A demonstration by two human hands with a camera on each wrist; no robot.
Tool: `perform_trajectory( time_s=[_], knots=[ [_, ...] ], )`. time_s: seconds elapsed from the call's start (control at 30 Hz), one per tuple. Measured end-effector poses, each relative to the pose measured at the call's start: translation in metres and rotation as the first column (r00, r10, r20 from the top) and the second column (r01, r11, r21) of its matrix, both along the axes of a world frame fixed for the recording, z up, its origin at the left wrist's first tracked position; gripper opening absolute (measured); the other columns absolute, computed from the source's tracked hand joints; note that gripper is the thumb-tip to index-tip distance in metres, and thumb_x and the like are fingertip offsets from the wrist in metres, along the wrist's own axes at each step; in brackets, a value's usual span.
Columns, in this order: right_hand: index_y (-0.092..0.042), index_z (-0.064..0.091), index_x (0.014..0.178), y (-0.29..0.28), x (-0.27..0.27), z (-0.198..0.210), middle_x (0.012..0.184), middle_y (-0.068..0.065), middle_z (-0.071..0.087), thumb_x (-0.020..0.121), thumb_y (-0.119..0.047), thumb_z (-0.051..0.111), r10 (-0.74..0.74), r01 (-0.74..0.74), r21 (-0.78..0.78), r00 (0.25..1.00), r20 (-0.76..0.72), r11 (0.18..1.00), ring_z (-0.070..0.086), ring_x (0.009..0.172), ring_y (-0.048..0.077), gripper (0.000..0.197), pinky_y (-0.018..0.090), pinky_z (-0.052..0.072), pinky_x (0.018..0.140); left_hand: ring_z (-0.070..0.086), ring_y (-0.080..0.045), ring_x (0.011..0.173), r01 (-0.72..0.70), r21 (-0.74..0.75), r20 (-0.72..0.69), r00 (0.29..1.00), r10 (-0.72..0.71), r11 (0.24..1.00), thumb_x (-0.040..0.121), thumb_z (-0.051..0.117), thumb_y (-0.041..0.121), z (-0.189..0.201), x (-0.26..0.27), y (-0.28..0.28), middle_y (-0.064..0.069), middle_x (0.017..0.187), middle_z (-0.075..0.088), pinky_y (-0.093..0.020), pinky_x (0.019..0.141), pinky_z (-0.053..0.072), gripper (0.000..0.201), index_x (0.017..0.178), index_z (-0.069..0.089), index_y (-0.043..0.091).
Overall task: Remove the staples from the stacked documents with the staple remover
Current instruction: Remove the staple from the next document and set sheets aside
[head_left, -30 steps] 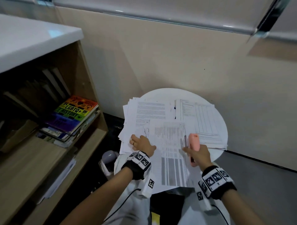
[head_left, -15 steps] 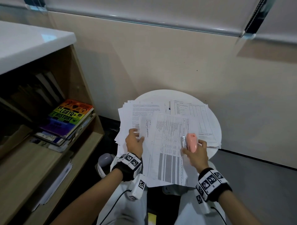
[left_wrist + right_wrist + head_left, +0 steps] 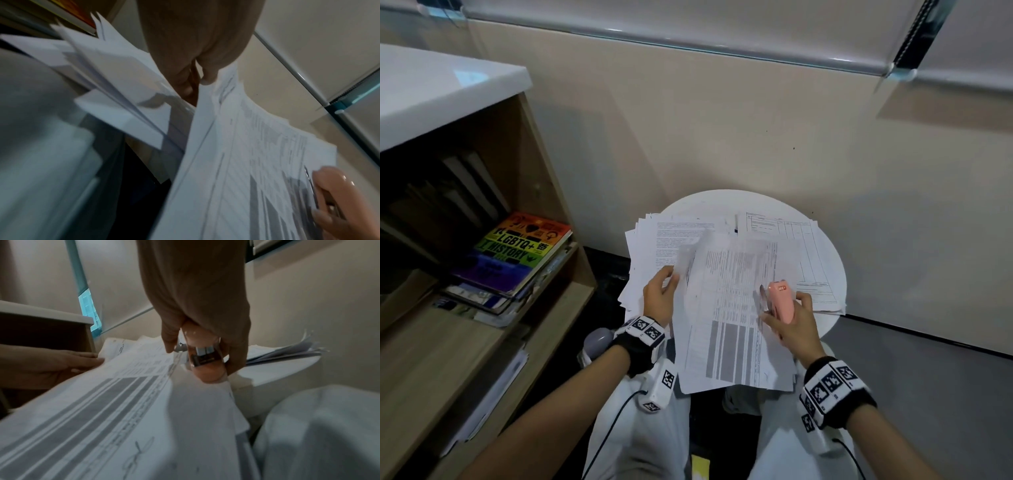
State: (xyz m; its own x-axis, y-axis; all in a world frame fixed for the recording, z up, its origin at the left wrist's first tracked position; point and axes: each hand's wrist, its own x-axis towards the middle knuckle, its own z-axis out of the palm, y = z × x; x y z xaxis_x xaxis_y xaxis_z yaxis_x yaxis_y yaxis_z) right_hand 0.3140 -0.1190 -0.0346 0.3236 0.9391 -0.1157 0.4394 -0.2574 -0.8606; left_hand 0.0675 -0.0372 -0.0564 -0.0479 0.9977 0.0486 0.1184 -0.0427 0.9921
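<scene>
A printed document (image 3: 732, 308) with grey table bars is held up between the table and my lap. My left hand (image 3: 669, 286) pinches its left edge, thumb on top; the left wrist view shows the same hand (image 3: 202, 79) pinching that document (image 3: 246, 162). My right hand (image 3: 786, 317) grips a pink staple remover (image 3: 779, 298) at the sheet's right edge, its metal tip pointing away from me. From the right wrist, the remover (image 3: 205, 363) sits in my right hand (image 3: 197, 340) against the paper (image 3: 123, 402). No staple is visible.
A round white table (image 3: 828, 260) carries a fanned paper stack (image 3: 647, 240) on the left and a pile of table forms (image 3: 801, 236) on the right. A wooden bookshelf (image 3: 544, 192) with a rainbow book (image 3: 517, 246) stands at the left. The wall is close behind.
The document has come up off the table towards me. My left hand went from pressing flat on the papers to pinching the sheet's left edge. The remover stayed at the right edge.
</scene>
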Motion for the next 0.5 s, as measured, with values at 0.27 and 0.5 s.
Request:
perform_trajectory(
  time_s=[0.27, 0.5],
  knots=[
    [-0.005, 0.051, 0.112, 0.004, 0.017, -0.005, 0.106, -0.011, 0.047, 0.078, -0.020, 0.078, -0.021, 0.020, -0.008, 0.999, -0.050, 1.000, 0.060, 0.078, 0.017, 0.047, 0.038, 0.056, 0.062, 0.060, -0.026, 0.095, 0.152, -0.213, 0.100, 0.986, -0.133, 0.965, 0.097, 0.049, 0.012, 0.010, -0.005, 0.017, -0.009, 0.101, 0.066, -0.046, 0.093, 0.048, 0.016, 0.102, 0.064, 0.009],
    [-0.019, 0.039, 0.125, 0.000, 0.025, -0.006, 0.104, 0.010, 0.059, 0.083, -0.018, 0.073, 0.063, -0.092, -0.086, 0.955, -0.290, 0.992, 0.058, 0.078, 0.023, 0.055, 0.030, 0.049, 0.056, 0.056, -0.022, 0.121, 0.308, -0.344, 0.259, 0.939, -0.226, 0.887, 0.099, 0.044, 0.033, 0.035, 0.004, 0.020, -0.008, 0.133, 0.057, -0.036, 0.102, 0.044, 0.041, 0.132, 0.052, 0.010]
  ],
)
